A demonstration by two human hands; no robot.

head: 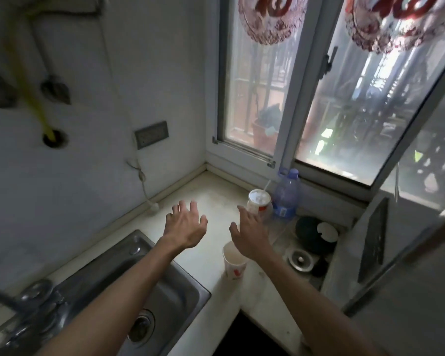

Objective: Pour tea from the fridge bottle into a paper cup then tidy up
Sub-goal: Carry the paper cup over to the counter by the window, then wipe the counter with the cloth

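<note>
A white paper cup (233, 260) with red print stands upright on the pale counter (208, 191), near its front edge. My right hand (247, 232) hovers just above and behind the cup, fingers spread, holding nothing. My left hand (186, 224) hovers over the bare counter to the left, fingers spread too. No tea bottle shows in view.
A lidded takeaway cup (258, 201) with a straw and a blue-tinted water bottle (286, 194) stand by the window. A steel sink (149, 294) lies at lower left with its tap (34, 294). A dark round object (311, 232) and a metal drain (300, 259) sit right of the cup.
</note>
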